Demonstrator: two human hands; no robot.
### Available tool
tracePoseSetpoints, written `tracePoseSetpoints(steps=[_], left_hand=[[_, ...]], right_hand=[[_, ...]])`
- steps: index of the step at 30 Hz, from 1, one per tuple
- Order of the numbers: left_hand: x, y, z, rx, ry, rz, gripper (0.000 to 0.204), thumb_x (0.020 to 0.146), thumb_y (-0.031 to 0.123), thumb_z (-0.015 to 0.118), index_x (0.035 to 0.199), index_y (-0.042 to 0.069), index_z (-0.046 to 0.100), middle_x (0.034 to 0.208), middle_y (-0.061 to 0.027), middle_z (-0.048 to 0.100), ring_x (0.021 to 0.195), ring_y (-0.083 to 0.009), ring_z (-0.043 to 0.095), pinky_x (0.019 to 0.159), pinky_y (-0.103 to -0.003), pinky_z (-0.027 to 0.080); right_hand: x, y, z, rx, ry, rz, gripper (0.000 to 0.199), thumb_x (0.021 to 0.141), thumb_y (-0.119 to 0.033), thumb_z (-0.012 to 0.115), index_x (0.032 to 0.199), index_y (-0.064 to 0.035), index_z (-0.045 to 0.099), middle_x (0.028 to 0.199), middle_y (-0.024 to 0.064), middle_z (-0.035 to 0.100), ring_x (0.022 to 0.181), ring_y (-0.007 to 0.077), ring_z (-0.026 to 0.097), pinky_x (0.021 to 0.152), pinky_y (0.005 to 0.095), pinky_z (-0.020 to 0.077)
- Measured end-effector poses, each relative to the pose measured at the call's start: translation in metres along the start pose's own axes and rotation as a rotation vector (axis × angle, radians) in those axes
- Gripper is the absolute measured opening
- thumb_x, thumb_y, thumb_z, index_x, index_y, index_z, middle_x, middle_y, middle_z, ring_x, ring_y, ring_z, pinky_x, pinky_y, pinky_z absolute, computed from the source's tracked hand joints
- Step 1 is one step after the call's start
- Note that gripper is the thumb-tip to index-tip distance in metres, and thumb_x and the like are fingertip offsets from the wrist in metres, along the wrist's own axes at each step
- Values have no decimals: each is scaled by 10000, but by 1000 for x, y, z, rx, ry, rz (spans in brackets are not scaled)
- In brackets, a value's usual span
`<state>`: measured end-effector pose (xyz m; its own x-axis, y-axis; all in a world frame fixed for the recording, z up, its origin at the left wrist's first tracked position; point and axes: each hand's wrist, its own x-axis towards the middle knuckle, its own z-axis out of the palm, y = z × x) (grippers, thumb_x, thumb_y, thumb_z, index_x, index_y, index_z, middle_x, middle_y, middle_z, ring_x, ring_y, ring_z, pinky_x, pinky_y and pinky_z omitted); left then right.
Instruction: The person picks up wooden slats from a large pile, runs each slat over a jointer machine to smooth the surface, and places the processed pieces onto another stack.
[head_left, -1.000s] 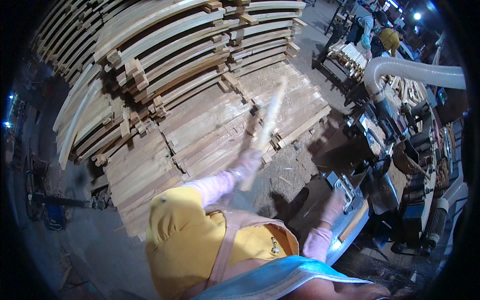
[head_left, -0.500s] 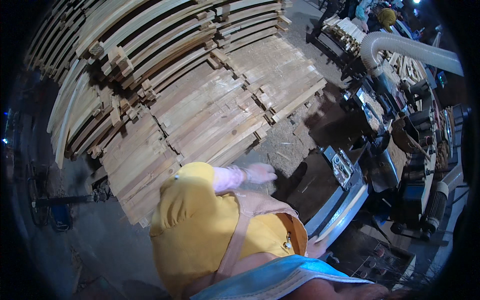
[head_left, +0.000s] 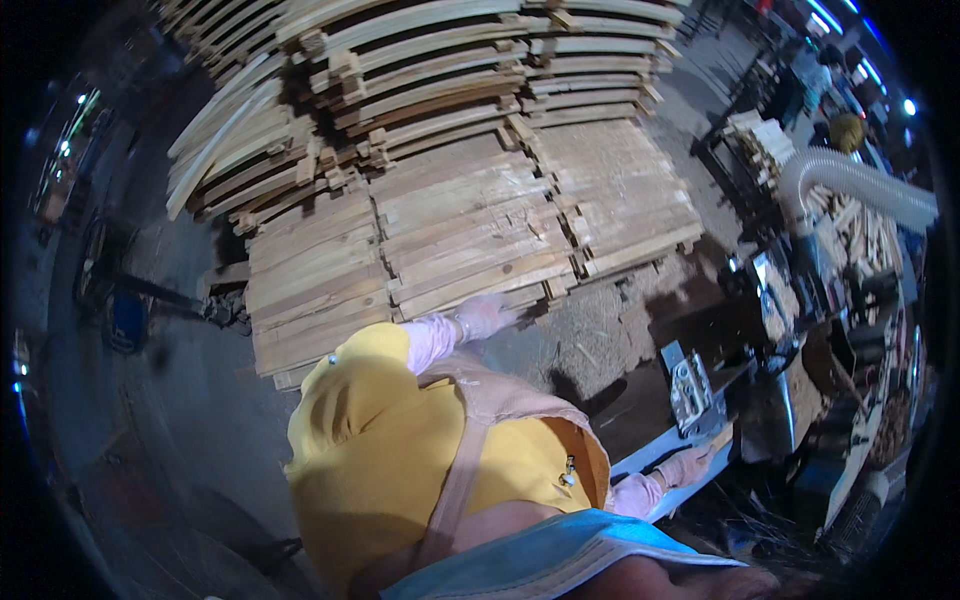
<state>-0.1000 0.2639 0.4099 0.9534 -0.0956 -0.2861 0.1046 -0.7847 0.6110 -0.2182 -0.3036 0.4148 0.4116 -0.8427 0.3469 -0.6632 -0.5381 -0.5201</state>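
One left hand (head_left: 487,315), one right hand (head_left: 687,466), one ribbed hose (head_left: 865,184), one face mask (head_left: 560,550), one apron (head_left: 512,392) and three side-by-side rows of boards (head_left: 465,237) are showing, with stacked slats (head_left: 600,47) running too many to count.

Grey floor (head_left: 205,400) spreads at left, with sawdust (head_left: 590,343) strewn farther right. The room is dim; a round lamp (head_left: 909,106) and tube lights (head_left: 825,18) glow upper right, small lights (head_left: 65,148) far left.

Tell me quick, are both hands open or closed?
Left hand: by flat pale wooden boards; grip can't be told.
Right hand: at narrow pale wooden strip; grip unclear.
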Motion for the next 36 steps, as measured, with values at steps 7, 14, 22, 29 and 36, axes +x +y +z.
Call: tracePoseSetpoints(steps=[7,14,22,29,36], left_hand=[[-20,-104,-10,-2,16,-232,464,955,404,524,1157,33,717,1210,-229,706,1143,-411,658,934,-502,517],[61,-283,-65,-544,462,-457,513,1016,488,509,1317,99,654,1081,-119,727,954,-284,680,819,-468,530],[114,-178,-348,-1828,642,86,872,959,742,483,1404,-5,427,1022,-178,687,835,-330,684,699,-480,572],[145,-184,-399,-2106,635,166,645,998,603,529,1308,38,535,1083,-213,707,916,-373,729,741,-519,621],[144,-194,-396,-2161,632,80,514,1031,474,544,1284,27,572,1117,-212,696,863,-320,718,661,-446,610]], right_hand=[[25,-60,20,192,38,-153,428,1077,-312,478,1307,-11,677,1316,213,680,1182,334,653,1005,368,505],[-127,-309,91,837,-814,-302,397,993,-139,608,1329,70,644,1350,190,676,1269,271,617,1104,353,447],[-187,-593,141,740,-1210,-750,531,996,-254,637,1424,53,569,1405,214,641,1297,270,615,1110,337,448],[-221,-807,209,922,-1179,-869,776,886,-350,760,1487,39,461,1181,238,719,1092,259,685,929,343,527],[-264,-881,211,445,-759,-880,687,785,-483,777,1202,45,640,1115,298,714,1059,425,692,926,454,527]])
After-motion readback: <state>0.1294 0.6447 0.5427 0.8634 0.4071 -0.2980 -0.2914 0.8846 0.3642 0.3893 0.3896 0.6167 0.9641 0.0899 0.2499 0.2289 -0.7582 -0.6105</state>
